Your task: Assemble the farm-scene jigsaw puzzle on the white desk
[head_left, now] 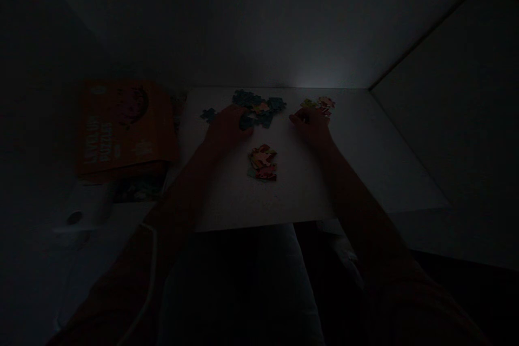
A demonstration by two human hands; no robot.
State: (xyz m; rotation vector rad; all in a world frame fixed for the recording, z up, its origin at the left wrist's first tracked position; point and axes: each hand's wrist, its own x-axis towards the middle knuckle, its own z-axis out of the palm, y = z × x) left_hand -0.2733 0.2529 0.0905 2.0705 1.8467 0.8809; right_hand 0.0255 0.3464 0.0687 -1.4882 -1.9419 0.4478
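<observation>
The scene is very dark. My left hand [230, 125] rests at the near left side of a cluster of teal puzzle pieces [265, 119], with thumb and forefinger curved round a teal puzzle piece [245, 121]. An orange-yellow piece [260, 107] lies among the teal ones. One loose teal piece [208, 114] sits left of that hand. My right hand [311, 125] is closed in a pinch just in front of a small pile of red and yellow pieces [324, 104]; whatever its fingertips hold is too dark to make out. Nearer me lies a stack of pink, red and green pieces [263, 162].
All the pieces lie on a white table [300, 194] against a wall [259, 27]. An orange puzzle box [125, 130] stands to the left, with a white object [81, 211] below it. A pale cable [153, 259] crosses by my left forearm. My legs [279, 281] show beneath the table edge.
</observation>
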